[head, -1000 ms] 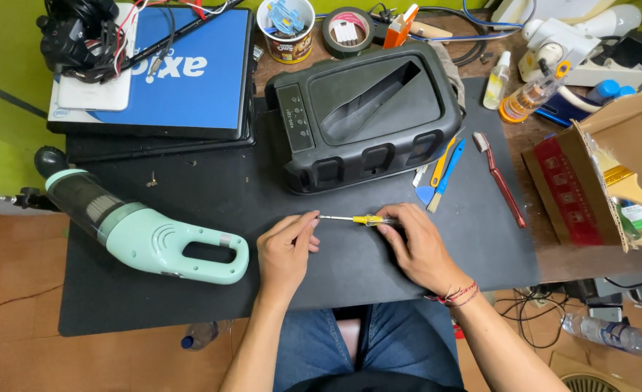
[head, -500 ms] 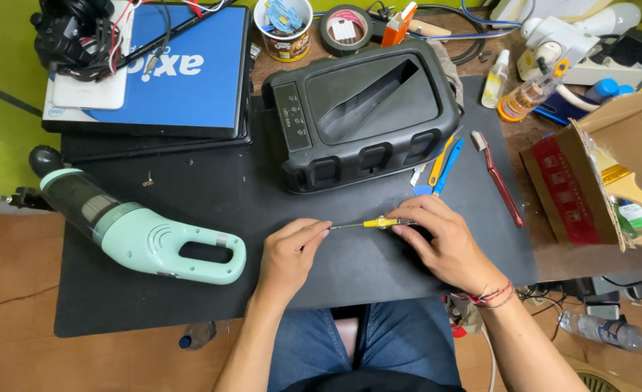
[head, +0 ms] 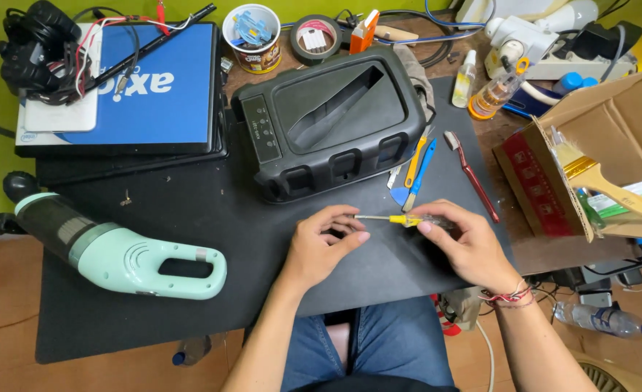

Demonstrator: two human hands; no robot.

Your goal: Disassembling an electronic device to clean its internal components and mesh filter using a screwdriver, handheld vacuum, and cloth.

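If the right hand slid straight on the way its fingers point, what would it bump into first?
Probably the left hand: the right hand points leftward along the yellow-handled screwdriver they share, with only its thin shaft between them.

Bright even light, soft shadows, sharp focus

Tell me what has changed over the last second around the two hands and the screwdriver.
Little has changed. Both hands slid a short way right and back; now the right hand still grips the handle of the yellow screwdriver and the left hand still pinches its metal shaft near the tip. Nothing was let go or newly taken. The black speaker, the mint handheld vacuum and the red toothbrush stayed where they were.
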